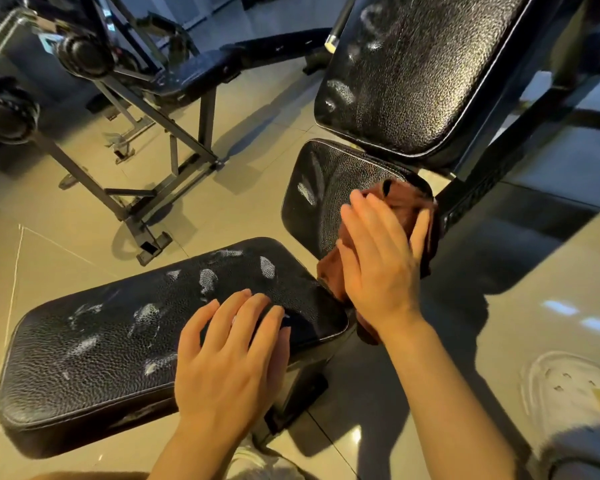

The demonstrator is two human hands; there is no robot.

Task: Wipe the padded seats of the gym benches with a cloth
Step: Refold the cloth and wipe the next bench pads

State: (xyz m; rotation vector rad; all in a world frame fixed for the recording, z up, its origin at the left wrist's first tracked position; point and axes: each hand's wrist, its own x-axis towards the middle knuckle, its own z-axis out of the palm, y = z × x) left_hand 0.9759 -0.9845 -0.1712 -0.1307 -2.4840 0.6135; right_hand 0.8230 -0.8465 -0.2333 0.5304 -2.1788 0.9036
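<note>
A long black padded seat (101, 348) with whitish smears lies low in front of me. My left hand (229, 358) rests flat on its right end, fingers spread. Beyond it sits a smaller black seat pad (323, 188), also smeared. My right hand (381, 258) presses a brown cloth (413, 202) onto the right side of that small pad, fingers straight; part of the cloth hangs down between the two pads. A tilted black backrest pad (413, 74) rises above the small seat.
Another black bench (187, 77) on a metal frame stands at the upper left, with weight plates (6, 116) at the far left. The floor is beige tile (243, 168). A white shoe (568, 403) shows at the lower right.
</note>
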